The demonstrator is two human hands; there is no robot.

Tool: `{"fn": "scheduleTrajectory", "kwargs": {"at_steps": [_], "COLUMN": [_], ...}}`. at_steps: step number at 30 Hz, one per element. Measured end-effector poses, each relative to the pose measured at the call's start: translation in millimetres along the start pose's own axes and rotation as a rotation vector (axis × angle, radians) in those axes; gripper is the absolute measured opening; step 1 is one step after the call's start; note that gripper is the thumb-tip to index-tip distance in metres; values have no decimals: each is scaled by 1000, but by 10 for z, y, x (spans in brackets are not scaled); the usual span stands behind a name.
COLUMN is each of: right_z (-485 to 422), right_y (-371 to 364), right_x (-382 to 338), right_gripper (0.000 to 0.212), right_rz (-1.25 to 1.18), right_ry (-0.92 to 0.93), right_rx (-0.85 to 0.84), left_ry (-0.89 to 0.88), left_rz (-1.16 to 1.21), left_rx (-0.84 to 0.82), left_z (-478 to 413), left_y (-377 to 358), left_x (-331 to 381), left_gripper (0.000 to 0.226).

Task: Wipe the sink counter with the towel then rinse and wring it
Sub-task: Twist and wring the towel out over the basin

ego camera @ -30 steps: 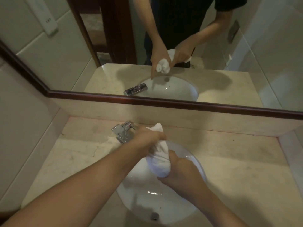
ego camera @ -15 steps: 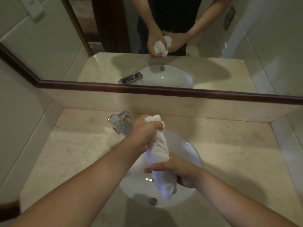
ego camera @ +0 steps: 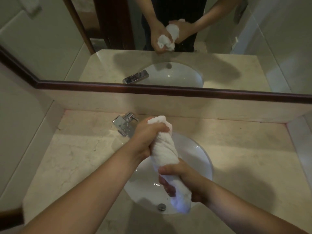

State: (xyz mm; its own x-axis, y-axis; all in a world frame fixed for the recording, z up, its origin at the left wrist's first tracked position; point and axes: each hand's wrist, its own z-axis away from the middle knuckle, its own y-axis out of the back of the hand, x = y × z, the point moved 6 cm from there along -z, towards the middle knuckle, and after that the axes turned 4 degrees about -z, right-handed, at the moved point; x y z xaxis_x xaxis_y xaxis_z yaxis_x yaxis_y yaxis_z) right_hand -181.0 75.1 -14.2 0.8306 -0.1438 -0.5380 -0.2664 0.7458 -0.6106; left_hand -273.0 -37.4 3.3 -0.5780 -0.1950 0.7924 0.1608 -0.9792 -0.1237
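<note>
You are standing over the beige marble sink counter (ego camera: 70, 159), which spreads to the left and right of the basin and shows no puddles or obvious smears that you can make out in this dim light, so the wiping stage looks finished, though faint marks would be hard to tell. Beyond it, the wide dark-framed wall mirror (ego camera: 253, 48) repeats the scene from the far side. Set into the counter is the white oval ceramic basin (ego camera: 199, 152), with its small metal drain (ego camera: 161, 206) at the near edge and nothing pooled in it. At the far left of the basin the square chrome faucet (ego camera: 125, 124) shows no stream, which suggests the rinse is over. Held above the basin is the white terry towel (ego camera: 166, 149), rolled into a thick twisted rope running from far to near. Your left hand (ego camera: 148, 137) is clenched around its far end beside the faucet, and your right hand (ego camera: 184, 179) is clenched around its near end, thumb across the top. You are in the wringing, the last step; whether drips are falling you cannot tell.
</note>
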Motion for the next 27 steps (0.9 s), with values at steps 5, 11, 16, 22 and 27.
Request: {"fn": "scheduleTrajectory", "kwargs": {"at_steps": [5, 11, 16, 22, 27], "right_z": [7, 46, -16, 43, 16], "right_y": [-44, -87, -50, 59, 247], "right_x": [-15, -143, -54, -256, -511], "right_gripper": [42, 29, 56, 24, 27], "right_rz": [-110, -159, -140, 101, 669], "right_ry": [-44, -115, -186, -126, 91], "right_rx": [-146, -418, -510, -154, 142], "left_ry": [-121, -202, -111, 29, -32], "left_rz": [142, 340, 403, 206, -187], "left_rx": [-171, -314, -425, -510, -321], "left_z": [67, 161, 96, 18, -20], "left_y": [-135, -325, -366, -214, 34], "left_x": [62, 190, 99, 35, 145], "left_gripper": [11, 23, 44, 24, 47]}}
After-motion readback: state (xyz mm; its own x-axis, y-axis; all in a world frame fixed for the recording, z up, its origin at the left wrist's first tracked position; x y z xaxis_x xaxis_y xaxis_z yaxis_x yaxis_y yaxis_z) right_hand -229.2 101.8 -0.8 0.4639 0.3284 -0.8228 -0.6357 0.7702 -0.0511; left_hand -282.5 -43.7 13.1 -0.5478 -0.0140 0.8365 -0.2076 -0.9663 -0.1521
